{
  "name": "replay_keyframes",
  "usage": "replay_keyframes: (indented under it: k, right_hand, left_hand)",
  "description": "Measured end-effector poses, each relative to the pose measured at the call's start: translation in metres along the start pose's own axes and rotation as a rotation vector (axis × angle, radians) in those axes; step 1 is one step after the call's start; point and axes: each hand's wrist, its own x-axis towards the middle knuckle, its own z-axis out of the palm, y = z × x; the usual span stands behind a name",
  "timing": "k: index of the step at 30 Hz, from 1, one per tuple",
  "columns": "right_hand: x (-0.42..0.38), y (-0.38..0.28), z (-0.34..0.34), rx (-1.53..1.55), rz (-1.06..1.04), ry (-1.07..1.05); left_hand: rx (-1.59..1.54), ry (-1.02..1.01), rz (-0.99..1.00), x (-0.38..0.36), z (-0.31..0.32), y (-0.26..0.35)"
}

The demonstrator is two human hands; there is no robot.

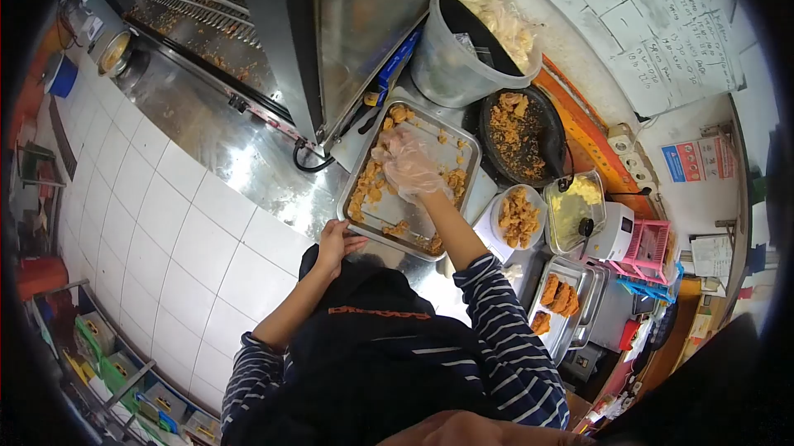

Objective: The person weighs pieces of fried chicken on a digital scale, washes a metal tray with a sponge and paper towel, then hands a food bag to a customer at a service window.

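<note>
A rectangular metal tray (409, 210) lies before me, with small golden fried pieces (361, 195), likely chicken, and crumbs along its sides. My right hand (409, 166), in a clear plastic glove, reaches down into it. Its fingers curl near the pieces at the tray's left side; what they hold, if anything, is hidden. At the near left corner, my bare left hand (333, 245) grips the rim, thumb above and fingers below. A white bowl (518, 217) heaped with similar fried pieces stands right of the tray.
Behind the tray stand a large clear bucket (451, 74) and a black stone mortar (517, 136) with crumbs. To the right are a container of yellow food (575, 210) and a tray of fried chicken (558, 297). An open glass-fronted cabinet (302, 49) rises at upper left.
</note>
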Motion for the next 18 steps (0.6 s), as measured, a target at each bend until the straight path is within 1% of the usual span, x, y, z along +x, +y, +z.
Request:
replay_keyframes:
  k: [4, 6, 7, 9, 10, 12, 13, 15, 17, 18]
  right_hand:
    - [-0.001, -0.026, -0.008, -0.073, -0.058, -0.071]
    - [-0.012, -0.043, -0.016, -0.113, -0.073, -0.144]
    - [-0.018, -0.046, -0.012, -0.115, -0.076, -0.146]
    - [-0.026, -0.048, -0.002, -0.120, -0.093, -0.070]
    - [-0.025, -0.050, -0.003, -0.118, -0.094, -0.069]
    - [-0.023, -0.053, -0.008, -0.051, -0.104, -0.164]
    - [-0.025, -0.052, -0.006, -0.052, -0.100, -0.160]
    - [-0.030, -0.048, 0.002, -0.155, -0.120, -0.105]
    - [-0.030, -0.043, 0.005, -0.116, -0.111, -0.106]
    - [-0.031, -0.039, 0.007, -0.077, -0.105, -0.109]
  left_hand:
    - [0.003, 0.000, 0.022, -0.003, 0.002, 0.002]
    - [-0.001, 0.005, 0.020, -0.003, 0.003, 0.002]
    - [-0.004, 0.008, 0.019, -0.003, 0.003, 0.001]
    - [-0.003, 0.008, 0.022, -0.002, 0.002, -0.001]
    - [0.004, 0.005, 0.023, -0.002, 0.002, -0.001]
    - [0.014, -0.002, 0.025, -0.002, 0.001, 0.001]
    - [0.022, -0.011, 0.026, -0.002, 0.001, 0.002]
    - [0.021, -0.019, 0.032, -0.001, 0.001, 0.000]
    - [0.025, -0.030, 0.035, -0.002, 0.002, 0.001]
    - [0.028, -0.002, 0.030, -0.003, 0.003, 0.002]
